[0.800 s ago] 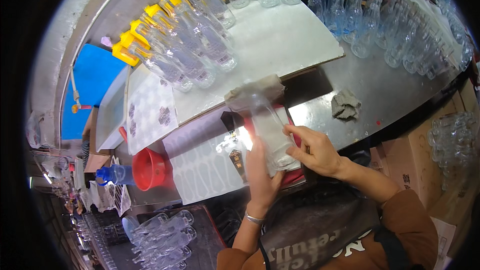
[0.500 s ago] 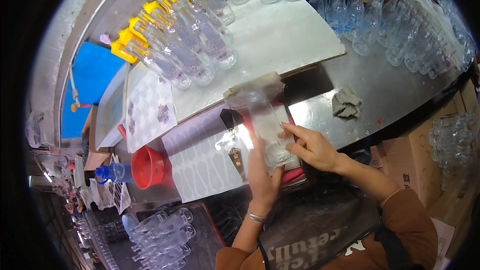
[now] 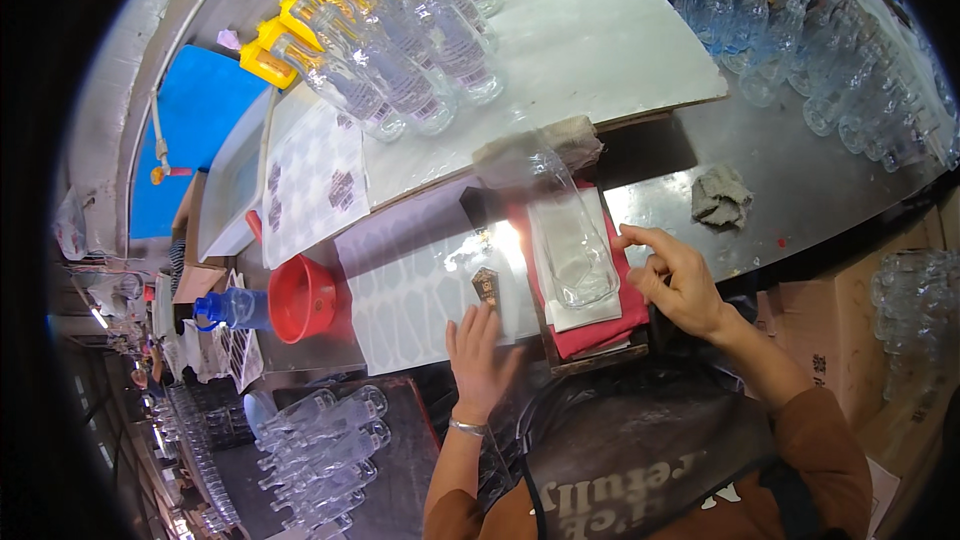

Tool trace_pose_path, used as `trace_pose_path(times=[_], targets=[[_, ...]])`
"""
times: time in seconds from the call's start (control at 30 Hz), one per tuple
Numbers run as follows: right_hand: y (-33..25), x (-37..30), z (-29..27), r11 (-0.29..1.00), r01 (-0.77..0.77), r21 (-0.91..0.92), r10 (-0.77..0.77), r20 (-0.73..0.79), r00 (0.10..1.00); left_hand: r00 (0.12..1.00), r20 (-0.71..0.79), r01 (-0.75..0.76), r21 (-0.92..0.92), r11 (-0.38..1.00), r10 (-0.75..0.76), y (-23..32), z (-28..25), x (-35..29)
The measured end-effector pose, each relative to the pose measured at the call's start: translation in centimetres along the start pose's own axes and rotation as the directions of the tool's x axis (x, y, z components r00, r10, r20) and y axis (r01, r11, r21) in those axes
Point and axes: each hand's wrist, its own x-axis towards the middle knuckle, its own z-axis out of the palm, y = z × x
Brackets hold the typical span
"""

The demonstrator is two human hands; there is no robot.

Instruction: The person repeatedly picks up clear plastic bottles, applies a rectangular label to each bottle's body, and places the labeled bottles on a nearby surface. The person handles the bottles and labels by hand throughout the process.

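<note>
A clear glass bottle [image 3: 570, 250] lies on a white cloth over a red cloth [image 3: 630, 312], its neck end against a rolled grey cloth [image 3: 575, 139]. Just right of the bottle, my right hand [image 3: 685, 290] is open and holds nothing, its index finger stretched out and the others bent. My left hand [image 3: 478, 365] is open over the lower edge of a pale sheet with bottle-shaped outlines [image 3: 400, 300]. Its fingertips lie close to a small dark label [image 3: 486, 285]. A second dark label [image 3: 474, 208] sits farther up the sheet.
Labelled clear bottles [image 3: 410, 90] stand on the white board [image 3: 610, 50]; more bottles [image 3: 760, 70] crowd the far right. A red bowl [image 3: 302, 300] and a blue-capped jug [image 3: 235, 309] are at left. A crumpled grey cloth [image 3: 721, 197] lies on the metal table. Bottles [image 3: 325, 455] lie at lower left.
Both hands have let go of the bottle, which now lies on the cloths. My left hand has moved left and down toward the sheet; my right hand has moved right.
</note>
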Motion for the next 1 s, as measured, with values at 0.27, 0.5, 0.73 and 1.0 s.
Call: trace_pose_path(times=[0.27, 0.5, 0.73, 1.0], targets=[[-2.1, -1.1, -1.3, 0.999, 0.028, -0.039, -0.031, -0.077, 0.997, 0.983, -0.021, 0.168, -0.292, 0.942, -0.182, 1.3, -2.8, -0.9], [-3.2, -0.2, -0.8, 0.930, 0.347, -0.124, -0.356, -0.060, 0.933, 0.991, 0.121, 0.074, -0.107, 0.991, -0.060, 1.6, -3.1, 1.4], [-2.4, -1.0, -0.8, 0.959, 0.252, -0.132, -0.258, -0.023, 0.966, 0.998, -0.062, -0.029, -0.027, 0.999, 0.027, -0.2, -1.6, -1.3], [-1.3, -1.7, -1.6, 0.991, 0.123, -0.052, -0.128, -0.109, 0.986, 0.730, 0.429, 0.444, -0.889, -0.109, -0.532, 1.4, -8.4, 1.0]])
